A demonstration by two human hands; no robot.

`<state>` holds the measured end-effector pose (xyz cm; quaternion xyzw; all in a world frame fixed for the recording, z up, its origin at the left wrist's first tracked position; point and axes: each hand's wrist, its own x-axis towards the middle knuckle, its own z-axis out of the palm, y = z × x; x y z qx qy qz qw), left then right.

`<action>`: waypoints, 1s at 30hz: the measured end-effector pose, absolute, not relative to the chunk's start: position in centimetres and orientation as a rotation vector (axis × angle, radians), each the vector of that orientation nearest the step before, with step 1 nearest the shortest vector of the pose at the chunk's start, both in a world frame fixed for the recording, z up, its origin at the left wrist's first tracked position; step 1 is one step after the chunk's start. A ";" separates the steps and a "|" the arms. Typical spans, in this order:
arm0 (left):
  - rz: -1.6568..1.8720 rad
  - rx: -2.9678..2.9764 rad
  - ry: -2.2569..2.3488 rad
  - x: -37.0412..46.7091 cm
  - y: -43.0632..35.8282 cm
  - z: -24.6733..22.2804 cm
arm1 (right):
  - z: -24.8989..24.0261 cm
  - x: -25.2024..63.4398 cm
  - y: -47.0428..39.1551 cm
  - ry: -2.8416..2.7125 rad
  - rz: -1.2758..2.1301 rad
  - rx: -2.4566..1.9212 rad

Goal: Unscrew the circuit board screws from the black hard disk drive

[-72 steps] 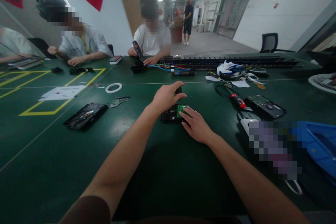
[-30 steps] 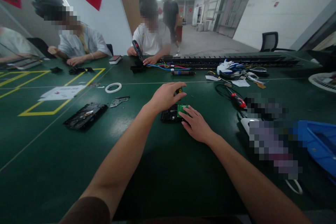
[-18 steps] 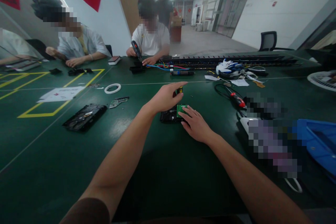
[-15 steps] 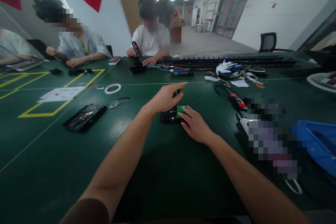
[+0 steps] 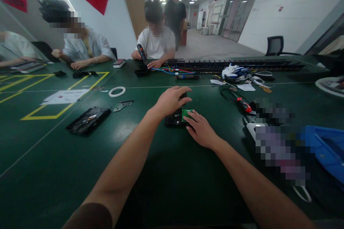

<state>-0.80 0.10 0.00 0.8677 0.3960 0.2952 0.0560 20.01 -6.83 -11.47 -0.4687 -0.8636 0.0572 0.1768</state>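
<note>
A black device casing [image 5: 174,119] with a green circuit board [image 5: 186,115] lies on the table in front of me. My right hand [image 5: 201,128] rests over the board's right side, fingers spread and lying flat. Above the casing's back edge is my left hand [image 5: 172,101], its index finger and thumb curved around a small dark object [image 5: 184,95]. That object is mostly hidden by the hand, and I cannot make out what it is.
Another black casing [image 5: 88,120], a loose circuit board [image 5: 123,105] and a white ring [image 5: 117,91] lie left. To the right are a red-black screwdriver [image 5: 244,105], gloves [image 5: 234,71] and a blue tray [image 5: 326,150]. Across the table, a person [image 5: 156,39] holds a power tool [image 5: 141,53].
My left index finger has bent from nearly straight, and the yellow on the object in that hand no longer shows. My right hand stays on the board. The view has shifted slightly.
</note>
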 end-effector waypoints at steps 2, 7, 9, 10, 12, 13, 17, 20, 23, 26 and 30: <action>0.924 2.622 1.168 -0.8 0.1 0.0 | -11.5 20.0 -6.8 -2.450 0.169 -1.327; 0.921 2.524 1.006 -0.8 -0.2 -0.2 | -11.7 20.2 -6.7 -2.447 0.177 -1.327; 0.878 2.468 0.998 -0.7 -0.3 -0.1 | -11.7 20.2 -6.7 -2.449 0.181 -1.329; 0.865 2.453 1.005 -0.7 -0.3 -0.1 | -11.6 20.2 -6.7 -2.451 0.182 -1.329; 0.870 2.463 1.030 -0.6 -0.4 0.0 | -11.5 20.2 -6.8 -2.455 0.183 -1.333; 0.886 2.484 1.046 -0.6 -0.4 0.0 | -11.5 20.1 -6.8 -2.457 0.182 -1.335; 0.905 2.574 1.132 -0.4 -0.1 -0.1 | -11.4 20.1 -6.8 -2.451 0.174 -1.337; 0.882 2.600 1.190 -0.4 0.3 -0.4 | -11.4 20.1 -6.8 -2.444 0.166 -1.330; 0.919 2.601 1.151 -0.5 0.4 -0.5 | -11.3 20.0 -6.9 -2.452 0.164 -1.333; 0.944 2.576 1.027 -0.6 0.1 -0.5 | -11.2 20.0 -6.9 -2.452 0.159 -1.343; 0.885 2.478 0.965 -0.7 -0.1 -0.4 | -11.2 20.0 -6.9 -2.459 0.174 -1.353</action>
